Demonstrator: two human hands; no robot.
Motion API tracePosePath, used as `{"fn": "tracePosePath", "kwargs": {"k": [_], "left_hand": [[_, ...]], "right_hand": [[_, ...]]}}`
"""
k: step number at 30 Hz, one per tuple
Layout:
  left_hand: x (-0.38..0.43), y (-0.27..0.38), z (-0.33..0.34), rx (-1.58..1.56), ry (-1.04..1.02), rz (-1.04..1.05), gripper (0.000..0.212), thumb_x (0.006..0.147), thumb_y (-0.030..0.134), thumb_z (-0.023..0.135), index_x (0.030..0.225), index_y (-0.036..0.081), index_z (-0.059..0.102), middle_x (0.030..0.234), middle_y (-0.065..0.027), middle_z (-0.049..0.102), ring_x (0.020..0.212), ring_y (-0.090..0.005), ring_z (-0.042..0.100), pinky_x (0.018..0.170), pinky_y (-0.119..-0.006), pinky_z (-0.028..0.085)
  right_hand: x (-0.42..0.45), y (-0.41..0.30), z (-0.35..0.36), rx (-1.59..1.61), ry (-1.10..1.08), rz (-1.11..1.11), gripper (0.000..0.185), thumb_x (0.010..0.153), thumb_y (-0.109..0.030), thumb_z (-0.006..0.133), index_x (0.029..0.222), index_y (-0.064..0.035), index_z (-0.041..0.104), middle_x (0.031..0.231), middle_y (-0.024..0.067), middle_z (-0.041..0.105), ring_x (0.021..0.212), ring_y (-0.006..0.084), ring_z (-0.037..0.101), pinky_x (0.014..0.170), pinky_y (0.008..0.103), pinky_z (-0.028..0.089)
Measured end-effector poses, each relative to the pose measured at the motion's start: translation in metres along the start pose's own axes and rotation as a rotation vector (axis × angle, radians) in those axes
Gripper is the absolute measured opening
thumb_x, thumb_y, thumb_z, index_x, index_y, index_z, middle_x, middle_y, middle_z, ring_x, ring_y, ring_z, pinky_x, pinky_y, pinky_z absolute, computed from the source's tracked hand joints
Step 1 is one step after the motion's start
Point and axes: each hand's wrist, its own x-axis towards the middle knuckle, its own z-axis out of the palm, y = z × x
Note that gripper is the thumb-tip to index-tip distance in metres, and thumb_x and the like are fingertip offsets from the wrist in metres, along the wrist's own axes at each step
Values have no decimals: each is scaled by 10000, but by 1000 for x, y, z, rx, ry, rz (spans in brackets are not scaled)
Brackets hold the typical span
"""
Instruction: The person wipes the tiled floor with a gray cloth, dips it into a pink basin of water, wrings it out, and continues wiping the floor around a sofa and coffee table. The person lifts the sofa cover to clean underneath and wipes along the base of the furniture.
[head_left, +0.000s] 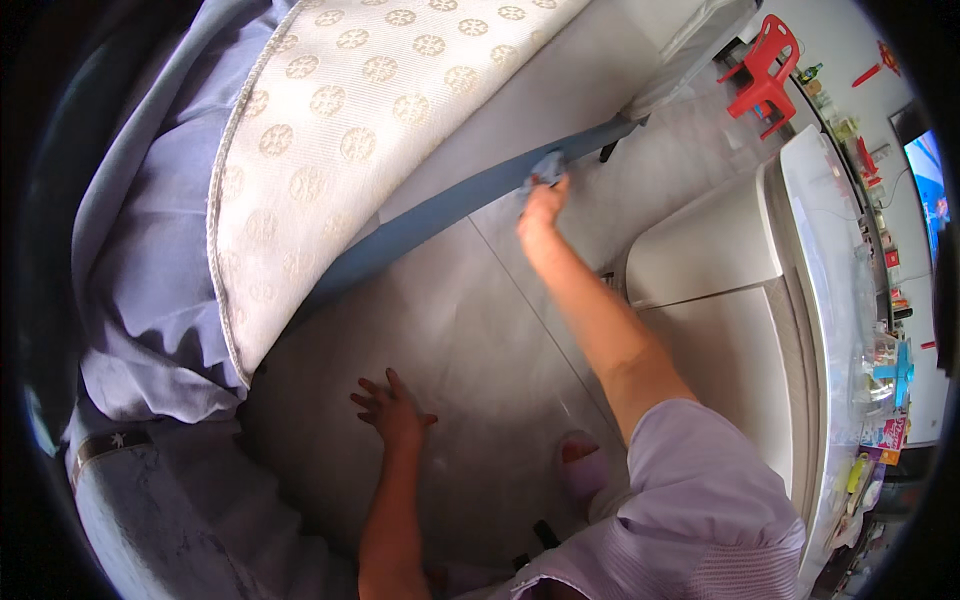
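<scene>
My right hand (545, 204) reaches forward with a crumpled blue-grey cloth (549, 166) gripped in it. That cloth meets the blue-grey lower strip (427, 217) of what appears to be a sofa, close to its far end. Spread fingers show on my left hand (394, 417), which holds nothing. It is over the pale tiled floor (427, 322); whether it touches the floor I cannot tell. A cream fabric cover with round beige motifs (360, 105) drapes over the sofa, its stitched edge beside bunched blue-grey fabric (176, 225).
To the right stands a white table with drawer-like fronts (705, 232), several items along its top. A red plastic chair (766, 75) is at the far right, near a lit screen (928, 187). One pink slipper (583, 469) shows on my foot below. A short dark leg (608, 151) supports the sofa's far end.
</scene>
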Motion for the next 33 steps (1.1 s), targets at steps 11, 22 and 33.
{"fn": "tracePosePath", "kwargs": {"k": [11, 22, 33], "left_hand": [[-1, -3, 2, 22, -39, -59, 1218, 619, 421, 838, 1484, 152, 24, 1482, -320, -67, 1345, -550, 26, 1050, -602, 247], [13, 17, 15, 37, -65, 65, 1261, 588, 486, 837, 1479, 131, 17, 1463, -353, -64, 1325, -581, 32, 1024, -629, 259], [20, 3, 15, 44, 3, -63, 1263, 509, 466, 870, 1466, 103, 130, 1451, -380, 10, 1304, -610, 73, 988, -674, 262]], "right_hand": [[-134, -6, -5, -162, -405, 422, 442, 767, 73, 519, 1140, -163, 546, 1015, -6, 582, 873, 131, 522, 763, 291, 402], [192, 5, -125, 47, 530, -194, 418, 896, -187, 422, 1266, -5, 491, 1233, 143, 540, 1053, 240, 527, 926, 326, 402], [259, -65, -73, -74, 532, -200, 362, 906, -108, 433, 1259, -44, 484, 1259, 121, 518, 1033, 253, 537, 879, 357, 435]]}}
